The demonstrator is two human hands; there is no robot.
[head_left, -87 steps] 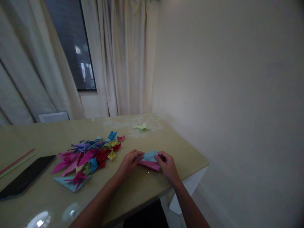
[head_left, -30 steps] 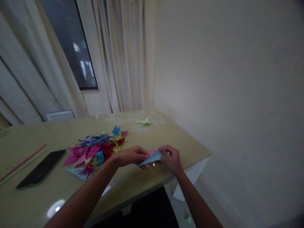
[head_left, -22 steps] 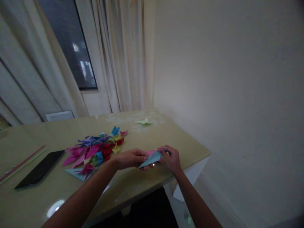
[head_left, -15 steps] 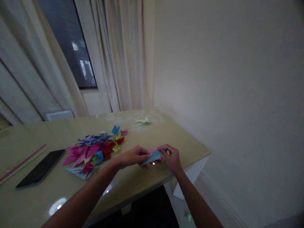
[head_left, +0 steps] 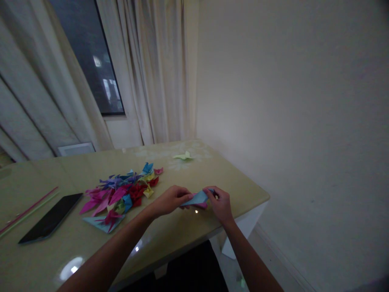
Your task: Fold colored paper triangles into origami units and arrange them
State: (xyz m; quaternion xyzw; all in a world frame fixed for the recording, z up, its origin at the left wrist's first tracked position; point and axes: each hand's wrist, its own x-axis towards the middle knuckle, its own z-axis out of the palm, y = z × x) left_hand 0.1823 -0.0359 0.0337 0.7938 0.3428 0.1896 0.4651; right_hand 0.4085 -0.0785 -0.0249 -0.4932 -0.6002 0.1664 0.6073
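Note:
A folded blue and pink paper piece [head_left: 197, 199] is held just above the beige table [head_left: 182, 235] near its right front corner. My left hand [head_left: 170, 199] pinches the paper's left end with closed fingers. My right hand [head_left: 219, 202] grips its right end, fingers curled over the fold.
A heap of folded coloured paper shapes [head_left: 120, 192] lies to the left of my hands. A dark tablet [head_left: 50, 223] and thin pink and green sticks [head_left: 28, 209] sit at the far left. A pale green folded paper [head_left: 183, 155] rests near the curtain. The table's right edge and the wall are close.
The paper was pressed flat on the table at first, then lifted and held edge-on; now my hands have brought it lower and closer together. The view shifted slightly.

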